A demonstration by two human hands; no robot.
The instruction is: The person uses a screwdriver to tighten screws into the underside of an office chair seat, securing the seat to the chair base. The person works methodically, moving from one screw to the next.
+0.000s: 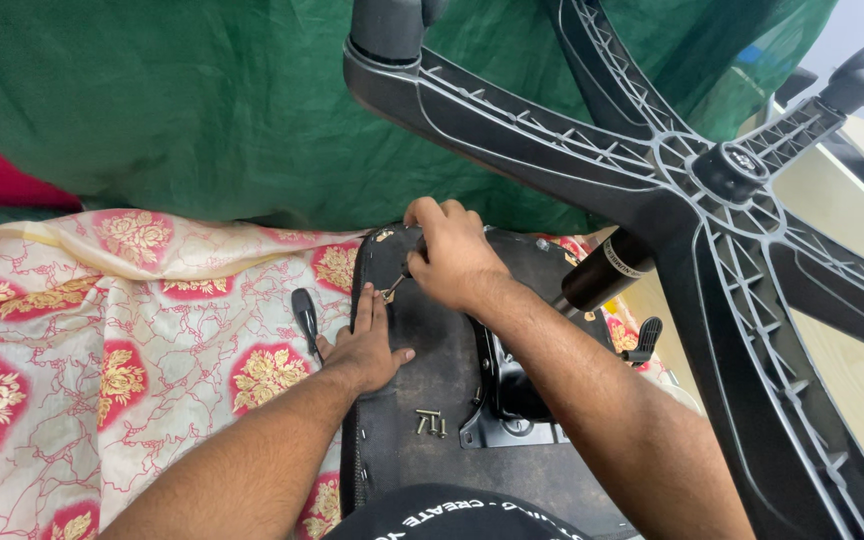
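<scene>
While the left hand (367,345) lay flat and spread on the black underside of the upturned chair seat (422,360), the right hand (452,258) pinched a small metal bolt (393,290) near the seat's far edge. Loose silver screws (430,423) sat beside the black metal mounting plate (507,400), under the black five-armed plastic chair base (712,170). Everything rested on a floral bedsheet (132,340).

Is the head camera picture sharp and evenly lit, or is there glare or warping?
Head view: soft even light, no hard glare; both hands, right hand and left hand, look sharp; the chair base bulges from wide-angle distortion near the edges.
</scene>
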